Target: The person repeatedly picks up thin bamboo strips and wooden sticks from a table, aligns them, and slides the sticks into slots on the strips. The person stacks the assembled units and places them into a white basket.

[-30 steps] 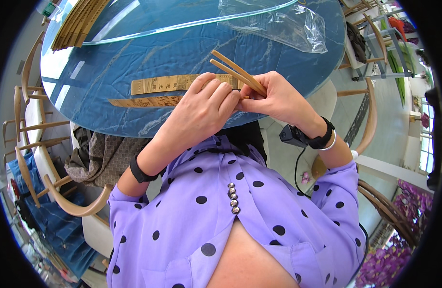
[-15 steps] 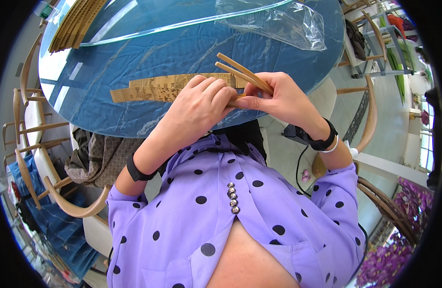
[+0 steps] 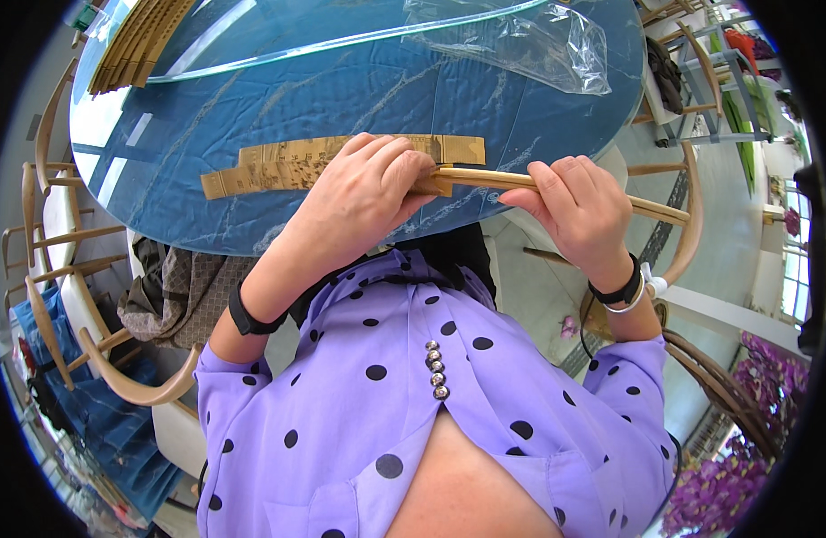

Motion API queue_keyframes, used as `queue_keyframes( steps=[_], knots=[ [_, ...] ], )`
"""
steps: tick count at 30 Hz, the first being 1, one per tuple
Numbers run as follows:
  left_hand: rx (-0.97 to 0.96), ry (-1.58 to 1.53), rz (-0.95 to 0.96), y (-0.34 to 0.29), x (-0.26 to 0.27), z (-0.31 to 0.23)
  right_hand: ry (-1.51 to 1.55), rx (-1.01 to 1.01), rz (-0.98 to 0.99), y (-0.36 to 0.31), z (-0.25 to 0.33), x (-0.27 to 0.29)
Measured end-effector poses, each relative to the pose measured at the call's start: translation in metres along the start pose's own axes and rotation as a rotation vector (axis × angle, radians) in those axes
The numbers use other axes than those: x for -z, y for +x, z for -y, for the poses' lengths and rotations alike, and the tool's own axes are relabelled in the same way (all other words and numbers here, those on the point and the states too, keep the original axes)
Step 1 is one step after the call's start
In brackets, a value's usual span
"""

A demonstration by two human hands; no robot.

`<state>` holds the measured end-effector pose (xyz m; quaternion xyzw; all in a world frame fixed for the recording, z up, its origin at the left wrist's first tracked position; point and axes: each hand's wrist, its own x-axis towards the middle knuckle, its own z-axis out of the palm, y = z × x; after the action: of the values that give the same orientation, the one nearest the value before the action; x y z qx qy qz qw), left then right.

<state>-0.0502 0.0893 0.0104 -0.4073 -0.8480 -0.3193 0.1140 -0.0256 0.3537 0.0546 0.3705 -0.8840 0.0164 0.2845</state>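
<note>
My left hand [image 3: 364, 184] is closed on a gold paper chopstick sleeve [image 3: 260, 181] with dark print, just over the near edge of the blue table. A second gold sleeve [image 3: 467, 149] lies flat on the table behind it. My right hand [image 3: 579, 206] grips a pair of light wooden chopsticks [image 3: 485, 177], held side by side and nearly level. Their left ends meet the sleeve's opening by my left fingertips. How far they go inside is hidden by that hand. The other ends stick out to the right past my right hand.
The round blue marbled table [image 3: 341, 108] carries a glass disc edge [image 3: 341, 47]. A fanned stack of gold sleeves [image 3: 139, 45] lies at the far left, a clear plastic bag [image 3: 539, 45] at the far right. Wooden chairs [image 3: 162, 390] stand around, one with a brown patterned cloth [image 3: 184, 300].
The chopsticks have swung from slanting up and left to nearly level, their ends now at the sleeve. My right hand has moved right along them. My left hand has barely shifted.
</note>
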Motion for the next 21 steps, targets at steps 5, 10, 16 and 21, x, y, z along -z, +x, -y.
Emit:
queue_keyframes(
  steps=[5,10,16,21],
  knots=[
    [0.027,-0.025,0.004,-0.001,0.001,-0.001,0.072,-0.011,0.035,0.001,0.002,-0.001],
    [0.05,-0.019,0.065,-0.001,0.001,0.001,0.132,-0.037,0.094,0.003,0.005,-0.006],
    [0.071,0.109,-0.061,0.003,0.004,0.002,0.174,-0.084,0.126,0.004,0.01,-0.016],
    [0.279,0.195,-0.483,-0.018,0.01,-0.02,0.276,-0.289,0.083,0.004,0.022,-0.028]
  ],
)
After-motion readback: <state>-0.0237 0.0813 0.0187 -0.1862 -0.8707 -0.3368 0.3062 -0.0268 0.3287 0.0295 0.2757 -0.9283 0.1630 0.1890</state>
